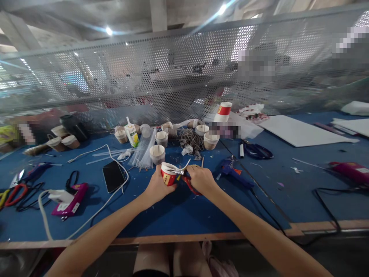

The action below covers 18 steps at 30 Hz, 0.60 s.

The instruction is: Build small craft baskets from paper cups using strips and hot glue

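Observation:
My left hand [157, 185] is wrapped round a small red and white paper cup [168, 175], held just above the blue table [184, 215]. My right hand [201, 179] grips red-handled scissors [184, 174]. Their metal blades are parted over the cup's rim. Both hands sit near the middle of the table, close to its front edge.
A black phone [113, 176] lies to the left, a blue glue gun [232, 171] to the right. Several wrapped cups [157, 153], straws and a twine tangle [191, 141] stand behind. A pink glue gun [70, 200], cables, more scissors [14, 188], white sheets [300, 132] and a perforated screen lie around.

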### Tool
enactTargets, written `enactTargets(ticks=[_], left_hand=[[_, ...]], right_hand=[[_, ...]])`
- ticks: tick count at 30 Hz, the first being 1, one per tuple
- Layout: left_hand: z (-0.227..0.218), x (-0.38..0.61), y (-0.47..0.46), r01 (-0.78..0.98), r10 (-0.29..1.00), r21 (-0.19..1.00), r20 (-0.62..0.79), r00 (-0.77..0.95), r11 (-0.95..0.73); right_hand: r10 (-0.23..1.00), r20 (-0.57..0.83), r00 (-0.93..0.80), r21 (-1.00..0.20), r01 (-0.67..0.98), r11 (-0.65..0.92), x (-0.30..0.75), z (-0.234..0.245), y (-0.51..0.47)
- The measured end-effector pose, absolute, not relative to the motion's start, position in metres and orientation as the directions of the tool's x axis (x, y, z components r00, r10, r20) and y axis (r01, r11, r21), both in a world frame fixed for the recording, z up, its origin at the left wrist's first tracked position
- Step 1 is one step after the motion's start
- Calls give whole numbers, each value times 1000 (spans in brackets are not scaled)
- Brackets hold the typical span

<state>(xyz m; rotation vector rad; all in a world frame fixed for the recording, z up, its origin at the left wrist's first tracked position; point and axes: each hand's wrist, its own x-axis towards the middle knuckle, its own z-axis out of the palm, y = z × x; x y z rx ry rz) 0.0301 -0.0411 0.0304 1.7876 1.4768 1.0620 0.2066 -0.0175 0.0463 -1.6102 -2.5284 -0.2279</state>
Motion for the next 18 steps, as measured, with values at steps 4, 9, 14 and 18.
enactTargets(ticks=[4, 9, 14, 18], left_hand=[[29, 31, -40, 519, 968, 819, 239, 76, -244], [28, 32, -42, 546, 969, 804, 239, 63, -234], [30, 32, -44, 559, 973, 801, 224, 50, -214], [31, 33, -45, 567, 973, 797, 226, 41, -209]], right_hand=[[861, 216, -461, 84, 887, 454, 204, 45, -19], [859, 225, -459, 96, 888, 450, 201, 45, -21], [890, 203, -408, 72, 913, 402, 204, 47, -21], [878, 221, -425, 85, 905, 417, 205, 47, -20]])
